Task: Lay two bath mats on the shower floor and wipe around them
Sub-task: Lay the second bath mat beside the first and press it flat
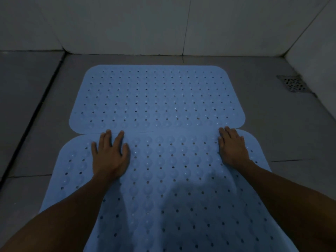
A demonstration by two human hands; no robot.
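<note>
Two light blue perforated bath mats lie on the grey shower floor (269, 110). The far mat (156, 95) lies flat near the back wall. The near mat (169, 179) lies in front of it, its far edge slightly overlapping the far mat's near edge. My left hand (109, 157) presses flat on the near mat's far left part, fingers spread. My right hand (232, 146) presses flat on its far right part, fingers together. Neither hand holds anything. No cloth is in view.
White tiled walls (163, 24) close the shower at the back and right. A metal floor drain (293, 84) sits in the far right corner. A dark groove (36, 106) runs along the floor on the left, with a raised grey ledge beyond it.
</note>
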